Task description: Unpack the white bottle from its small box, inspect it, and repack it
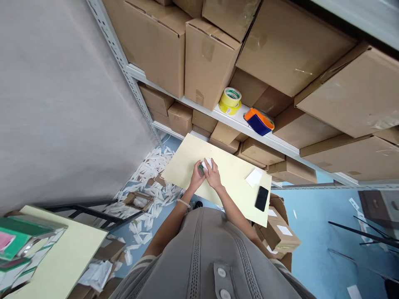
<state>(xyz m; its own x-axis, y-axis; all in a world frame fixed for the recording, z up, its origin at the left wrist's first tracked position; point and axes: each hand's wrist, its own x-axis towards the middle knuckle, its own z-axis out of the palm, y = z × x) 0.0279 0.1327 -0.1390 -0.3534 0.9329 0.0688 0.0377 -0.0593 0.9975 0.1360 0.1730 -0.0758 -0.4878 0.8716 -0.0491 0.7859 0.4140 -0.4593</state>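
Note:
Over the pale yellow tabletop (pixel 230 174), my two hands come together around one small item. My left hand (pixel 196 177) is closed on a small green box (pixel 200 170), mostly covered by the fingers. A white piece, perhaps paper or a label (pixel 207 163), lies under the fingers of my right hand (pixel 213 175), which press it against the box. Whether the white piece is part of the box I cannot tell. To the right on the same tabletop lie a white sheet of paper (pixel 254 177) and a black phone (pixel 261 198).
A shelf of cardboard boxes (pixel 212 62) rises ahead, with yellow tape rolls (pixel 230 101) and an orange-and-blue tape dispenser (pixel 259 121) on its edge. White paper strips (pixel 156 182) litter the floor at left. Green boxes (pixel 21 241) stand on another table; cartons (pixel 280 232) sit at right.

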